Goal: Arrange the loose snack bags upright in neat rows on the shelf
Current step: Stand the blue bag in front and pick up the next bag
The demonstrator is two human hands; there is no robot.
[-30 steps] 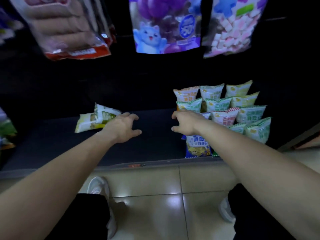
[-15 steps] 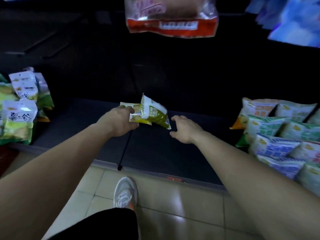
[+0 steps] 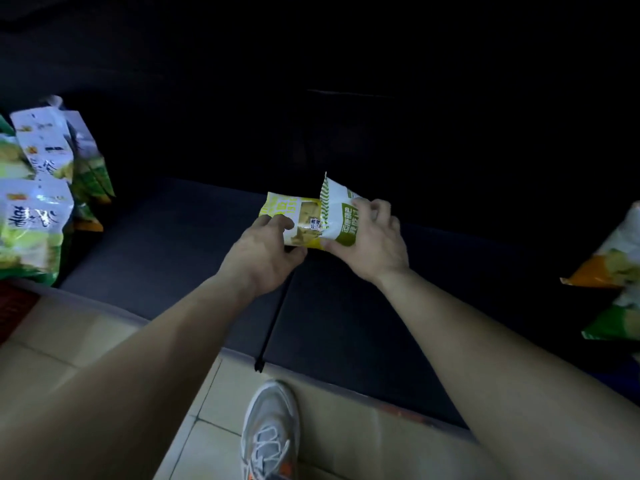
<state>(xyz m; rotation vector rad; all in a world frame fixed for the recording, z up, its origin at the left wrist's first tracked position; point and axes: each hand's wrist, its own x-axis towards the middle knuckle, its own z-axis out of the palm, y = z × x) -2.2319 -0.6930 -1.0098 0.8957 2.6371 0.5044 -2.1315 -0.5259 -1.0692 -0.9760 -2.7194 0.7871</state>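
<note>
Two loose snack bags lie together in the middle of the dark shelf (image 3: 180,244). My left hand (image 3: 263,251) grips the yellow snack bag (image 3: 294,216), which lies on its side. The white-and-green snack bag (image 3: 337,216) stands tilted next to it, and my right hand (image 3: 370,240) holds its right side. The two bags touch each other between my hands.
Several larger green-and-white bags (image 3: 34,209) stand at the shelf's left end. Orange and green snack bags (image 3: 613,268) sit at the right edge. A dark seam (image 3: 273,323) splits the shelf. My grey shoe (image 3: 270,431) rests on the tiled floor below the shelf lip.
My view swung left, away from the neat rows. My right hand moved over and closed on the white-and-green bag. My left hand kept hold of the yellow bag.
</note>
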